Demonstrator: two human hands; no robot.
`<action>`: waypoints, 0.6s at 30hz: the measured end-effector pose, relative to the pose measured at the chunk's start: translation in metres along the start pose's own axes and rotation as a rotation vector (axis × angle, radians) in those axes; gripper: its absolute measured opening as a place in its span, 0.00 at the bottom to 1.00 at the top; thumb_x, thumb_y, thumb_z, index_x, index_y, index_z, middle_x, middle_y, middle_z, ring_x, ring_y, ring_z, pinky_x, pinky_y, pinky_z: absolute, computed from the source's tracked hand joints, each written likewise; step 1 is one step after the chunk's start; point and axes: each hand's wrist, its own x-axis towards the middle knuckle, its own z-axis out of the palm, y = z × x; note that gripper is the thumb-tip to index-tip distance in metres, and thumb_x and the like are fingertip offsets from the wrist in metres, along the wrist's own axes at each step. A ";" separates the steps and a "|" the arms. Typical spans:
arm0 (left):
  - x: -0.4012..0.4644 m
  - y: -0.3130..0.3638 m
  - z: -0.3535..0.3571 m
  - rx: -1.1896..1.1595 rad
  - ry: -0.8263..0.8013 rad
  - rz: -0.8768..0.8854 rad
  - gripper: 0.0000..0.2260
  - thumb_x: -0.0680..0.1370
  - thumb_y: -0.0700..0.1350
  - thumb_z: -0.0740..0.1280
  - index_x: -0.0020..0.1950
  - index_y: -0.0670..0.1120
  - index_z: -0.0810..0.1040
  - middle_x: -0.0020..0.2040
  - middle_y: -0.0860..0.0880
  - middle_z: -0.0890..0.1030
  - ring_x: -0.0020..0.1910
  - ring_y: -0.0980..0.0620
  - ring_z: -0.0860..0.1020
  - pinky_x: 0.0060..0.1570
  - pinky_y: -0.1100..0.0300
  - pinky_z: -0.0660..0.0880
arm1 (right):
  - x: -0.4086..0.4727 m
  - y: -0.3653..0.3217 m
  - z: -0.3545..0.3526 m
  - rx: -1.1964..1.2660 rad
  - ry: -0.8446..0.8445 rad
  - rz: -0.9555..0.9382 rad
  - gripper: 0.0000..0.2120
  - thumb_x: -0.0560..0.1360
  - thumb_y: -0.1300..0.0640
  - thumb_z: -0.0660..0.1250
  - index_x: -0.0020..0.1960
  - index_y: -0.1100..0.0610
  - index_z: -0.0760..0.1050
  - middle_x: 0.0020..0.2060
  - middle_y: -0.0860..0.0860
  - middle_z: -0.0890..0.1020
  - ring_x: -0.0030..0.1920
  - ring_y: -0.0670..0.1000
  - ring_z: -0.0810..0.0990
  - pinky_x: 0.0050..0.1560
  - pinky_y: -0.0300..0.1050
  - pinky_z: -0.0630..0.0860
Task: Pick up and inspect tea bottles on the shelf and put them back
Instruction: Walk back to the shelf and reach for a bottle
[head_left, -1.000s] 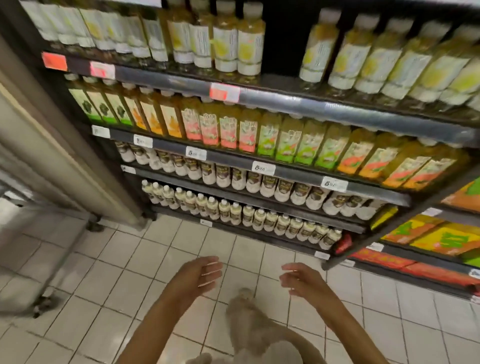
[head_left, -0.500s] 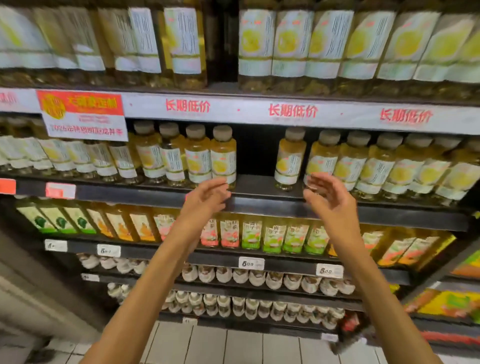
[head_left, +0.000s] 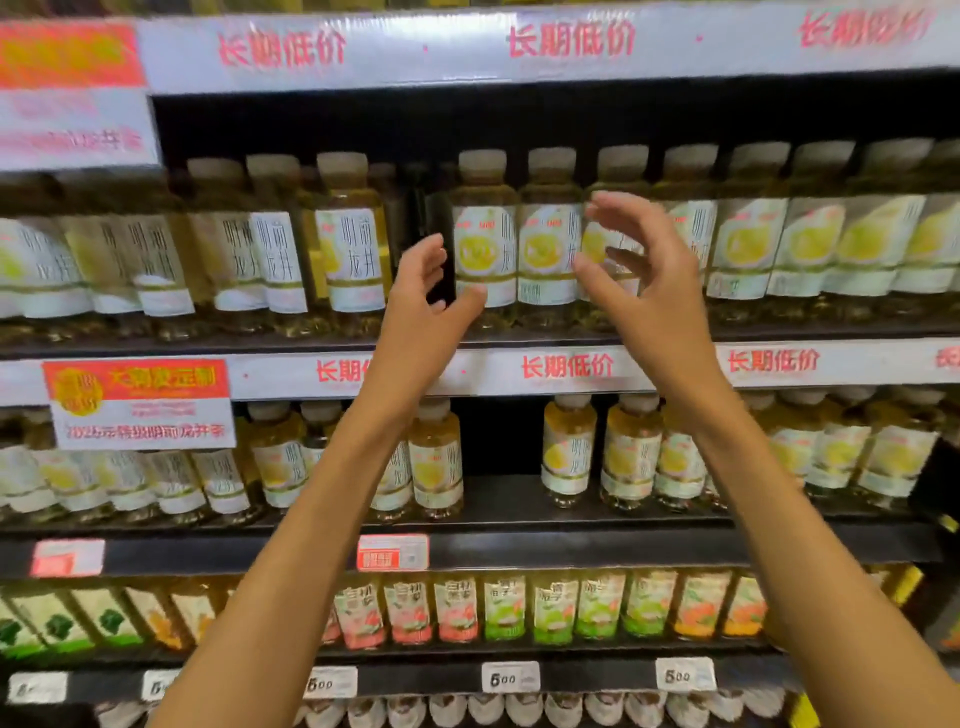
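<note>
Rows of pale yellow tea bottles with white caps and white-and-yellow labels fill the shelves. On the upper shelf one tea bottle (head_left: 484, 244) stands just right of a dark gap. My left hand (head_left: 423, 296) is raised in front of that gap, fingers relaxed and spread, thumb near the bottle's lower label, holding nothing. My right hand (head_left: 641, 275) hovers in front of the bottles (head_left: 550, 244) further right, fingers loosely curved and apart, empty. Both forearms reach up from the bottom of the view.
A shelf edge strip (head_left: 566, 366) with red characters runs below the upper row. A red and white promo sign (head_left: 140, 402) hangs at left. A lower shelf (head_left: 519, 499) holds more tea bottles with a gap in the middle. Coloured-label bottles (head_left: 457, 608) stand beneath.
The view has tilted up from the floor to the upper shelves. Both hands have risen from low over the floor to the upper bottle row, still empty.
</note>
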 end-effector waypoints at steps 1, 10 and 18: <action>0.010 -0.002 0.002 0.038 -0.006 -0.018 0.29 0.78 0.42 0.67 0.76 0.47 0.57 0.75 0.49 0.63 0.73 0.53 0.62 0.65 0.63 0.62 | 0.010 0.000 0.007 -0.056 -0.009 -0.012 0.21 0.77 0.60 0.67 0.68 0.58 0.69 0.62 0.50 0.74 0.65 0.45 0.71 0.65 0.39 0.69; 0.053 -0.020 0.019 0.258 -0.068 -0.045 0.33 0.74 0.46 0.73 0.70 0.44 0.56 0.58 0.53 0.73 0.54 0.57 0.75 0.37 0.73 0.71 | 0.067 -0.005 0.050 -0.553 0.004 -0.122 0.20 0.78 0.50 0.62 0.67 0.58 0.69 0.55 0.56 0.78 0.59 0.56 0.70 0.58 0.50 0.64; 0.056 -0.017 0.022 0.324 0.024 -0.003 0.27 0.71 0.49 0.76 0.63 0.44 0.68 0.46 0.57 0.73 0.43 0.59 0.75 0.36 0.70 0.71 | 0.086 -0.007 0.064 -0.628 -0.092 -0.044 0.19 0.80 0.46 0.57 0.57 0.60 0.75 0.48 0.55 0.81 0.53 0.56 0.78 0.61 0.52 0.64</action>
